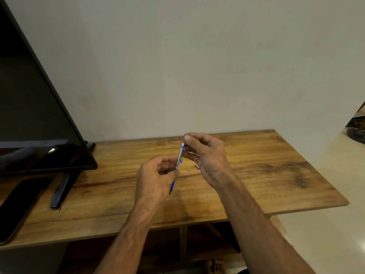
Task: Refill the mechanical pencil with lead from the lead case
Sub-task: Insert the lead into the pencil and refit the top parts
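Two hands are holding the mechanical pencil [180,156] nearly upright above the surface [256,175]: the left hand [156,180] is gripping its lower barrel, the right hand [207,157] is pinching its white top end.

No writing, label, brand, number or sign can be read anywhere (the mechanical pencil [180,156] shows too small for any print to be made out, and the screen [29,99] is dark).
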